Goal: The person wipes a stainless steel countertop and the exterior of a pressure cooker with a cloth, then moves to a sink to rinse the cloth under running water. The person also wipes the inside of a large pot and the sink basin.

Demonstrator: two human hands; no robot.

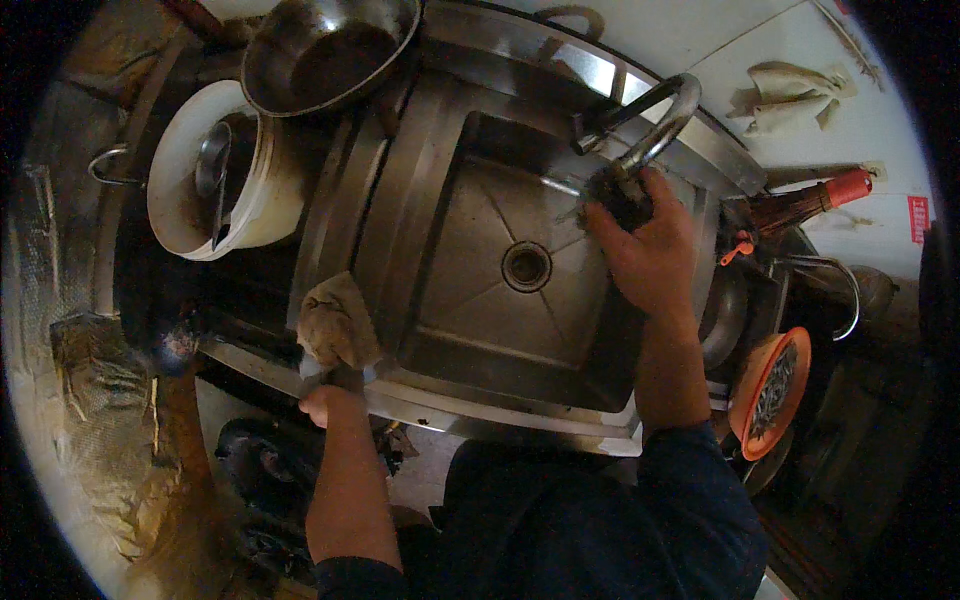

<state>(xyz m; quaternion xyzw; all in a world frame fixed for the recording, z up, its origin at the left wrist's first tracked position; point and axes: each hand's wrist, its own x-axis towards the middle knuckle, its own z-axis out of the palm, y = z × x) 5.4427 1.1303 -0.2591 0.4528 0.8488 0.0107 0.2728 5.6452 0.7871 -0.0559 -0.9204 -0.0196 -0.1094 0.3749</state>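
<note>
My right hand is over the right back part of a stainless steel sink. Its thumb and fingers curl around a dark rounded object just below the bent chrome faucet. Whether that object is a scrubber or part of the faucet is unclear. My left hand is at the sink's front left edge, mostly hidden by its own wrist. Right beyond it is a crumpled tan cloth; a small dark piece shows between them. What the left hand grips cannot be made out. The drain lies uncovered in the basin.
Left of the sink stands a white plastic bucket with a ladle inside. A large metal wok sits behind it. On the right are an orange-rimmed bowl of small slender items and a red-handled brush. A cloth hangs on the wall.
</note>
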